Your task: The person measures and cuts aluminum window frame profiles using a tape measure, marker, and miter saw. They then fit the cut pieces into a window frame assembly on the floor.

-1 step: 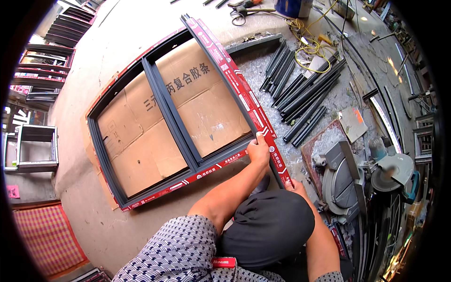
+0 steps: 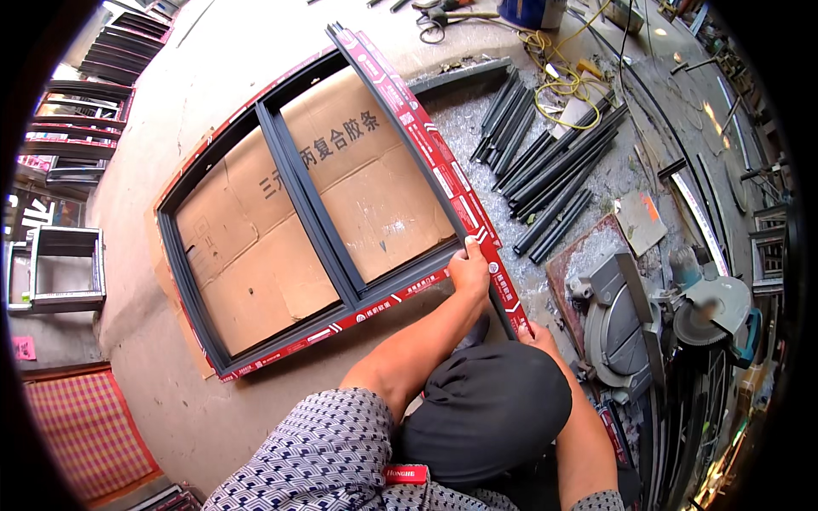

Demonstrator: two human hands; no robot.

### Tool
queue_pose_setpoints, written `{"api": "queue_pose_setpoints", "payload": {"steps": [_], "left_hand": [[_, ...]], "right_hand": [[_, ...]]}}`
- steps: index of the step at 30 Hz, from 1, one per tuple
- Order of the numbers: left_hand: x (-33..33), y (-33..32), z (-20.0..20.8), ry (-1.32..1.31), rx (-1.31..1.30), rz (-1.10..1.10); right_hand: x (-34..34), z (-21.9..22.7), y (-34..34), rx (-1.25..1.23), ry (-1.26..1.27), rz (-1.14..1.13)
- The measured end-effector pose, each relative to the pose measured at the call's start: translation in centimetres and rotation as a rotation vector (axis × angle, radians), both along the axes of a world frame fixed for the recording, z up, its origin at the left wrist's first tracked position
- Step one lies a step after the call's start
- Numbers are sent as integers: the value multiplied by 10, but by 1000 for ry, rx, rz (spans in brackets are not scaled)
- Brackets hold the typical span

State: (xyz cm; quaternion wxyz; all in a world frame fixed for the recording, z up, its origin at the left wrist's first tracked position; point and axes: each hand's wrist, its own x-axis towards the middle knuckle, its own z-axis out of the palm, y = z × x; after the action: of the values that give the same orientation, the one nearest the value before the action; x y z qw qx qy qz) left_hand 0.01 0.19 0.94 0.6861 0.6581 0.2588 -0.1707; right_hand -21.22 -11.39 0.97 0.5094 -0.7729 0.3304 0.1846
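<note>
A dark grey window frame [image 2: 300, 200] with a middle bar lies at an angle on a flat cardboard sheet [image 2: 234, 217]. Red protective film covers its outer edges. Along its right side runs a long red-filmed profile [image 2: 445, 175], which sticks out past the frame's near corner. My left hand [image 2: 469, 268] is closed round that corner, thumb on top, where frame and profile meet. Closer to me, my right hand [image 2: 538, 339] grips the near end of the profile beside my knee. The undersides of both grips are hidden.
Several dark profile offcuts [image 2: 558, 166] lie on the right, near a yellow cord [image 2: 567, 89]. A cutting saw with a round blade [image 2: 711, 312] stands at the near right. Tools [image 2: 443, 15] and a blue bucket [image 2: 530, 13] are at the back. Stacked frames [image 2: 81, 128] line the left.
</note>
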Motion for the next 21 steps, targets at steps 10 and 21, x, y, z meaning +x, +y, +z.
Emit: {"api": "queue_pose_setpoints", "payload": {"steps": [10, 21], "left_hand": [[-1, -8, 19, 78, -118, 55], [-10, -8, 7, 102, -112, 28]], "right_hand": [[1, 4, -15, 12, -16, -7], [-2, 11, -19, 99, 31, -25]]}}
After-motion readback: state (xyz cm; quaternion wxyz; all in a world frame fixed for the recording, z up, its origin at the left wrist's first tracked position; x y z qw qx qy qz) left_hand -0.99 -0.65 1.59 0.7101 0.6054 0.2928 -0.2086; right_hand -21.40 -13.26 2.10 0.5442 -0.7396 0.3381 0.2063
